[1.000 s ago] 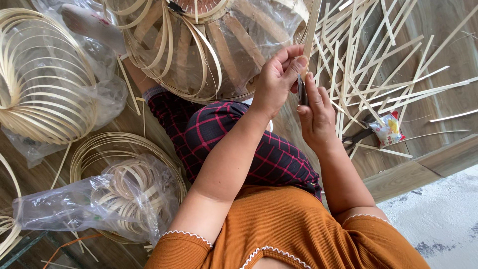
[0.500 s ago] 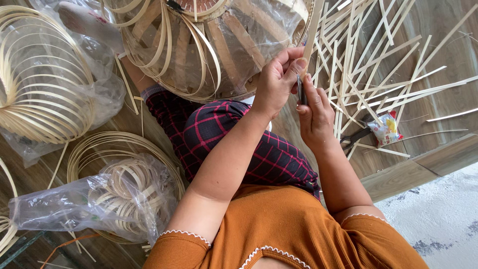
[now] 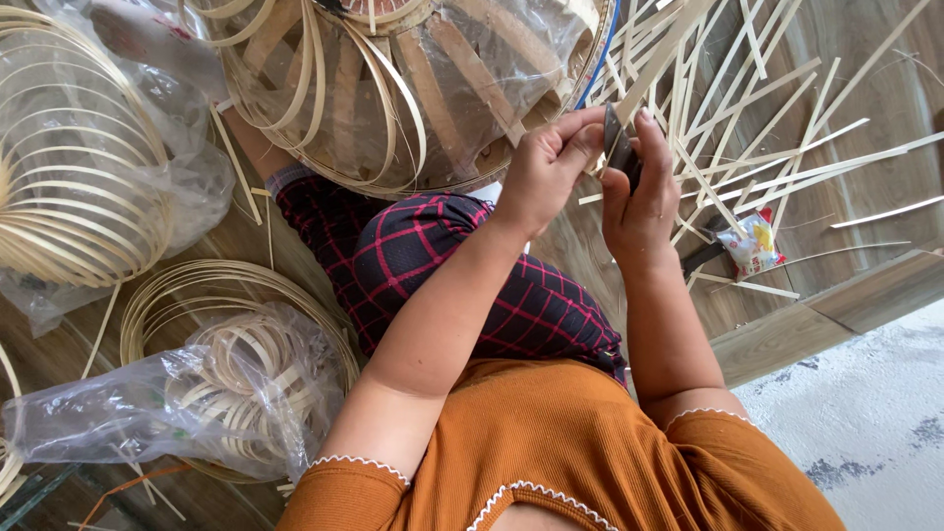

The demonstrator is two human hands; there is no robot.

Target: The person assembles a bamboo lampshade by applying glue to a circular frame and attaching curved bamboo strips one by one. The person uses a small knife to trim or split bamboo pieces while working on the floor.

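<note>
both hands pinching: left hand (image 3: 546, 177) gripping a thin pale bamboo strip (image 3: 657, 61) taut, right hand (image 3: 639, 202) pressing a small dark blade (image 3: 618, 147) against it, seemingly for shaving.

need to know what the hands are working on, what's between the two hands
In the head view a small dark blade and a thin bamboo strip sit between the left hand and right hand.

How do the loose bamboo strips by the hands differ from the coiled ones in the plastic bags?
The loose strips lie straight and scattered across the wooden floor, uncovered; the coiled strips are bent into round hoops, bundled together and wrapped in clear plastic. The loose strips lie just beyond the hands; the coiled ones lie beside the knee. Both are thin, pale bamboo.
</note>
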